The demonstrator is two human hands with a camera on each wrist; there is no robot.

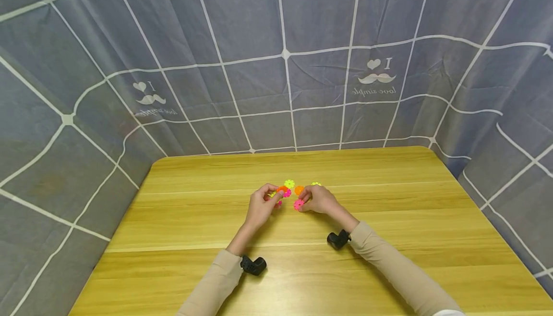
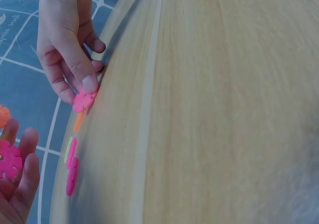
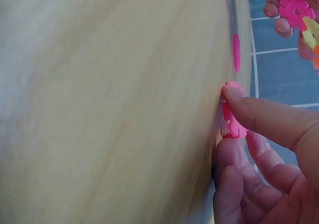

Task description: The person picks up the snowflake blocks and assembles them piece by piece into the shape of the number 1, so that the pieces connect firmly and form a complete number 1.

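Note:
Near the middle of the table, my left hand [image 1: 259, 208] holds a small joined cluster of flower-shaped plastic discs. The right wrist view shows a pink disc [image 3: 289, 8], a yellow disc [image 3: 311, 32] and an orange disc [image 3: 316, 59] in that cluster. My right hand [image 1: 321, 200] pinches another pink disc [image 1: 298, 204] between thumb and fingers, at the tabletop. Between and beyond the hands lie loose discs: a yellow-green one [image 1: 289, 183], an orange one [image 1: 299, 190], a pink one [image 1: 287, 192], and a yellow-green one [image 1: 316, 183] partly hidden behind the right hand.
The wooden table [image 1: 181, 220] reaches back to a grey curtain [image 1: 255, 85] with white grid lines, which also hangs at both sides. A black wrist camera [image 1: 254, 265] sits on the left wrist and another black camera [image 1: 338, 239] on the right.

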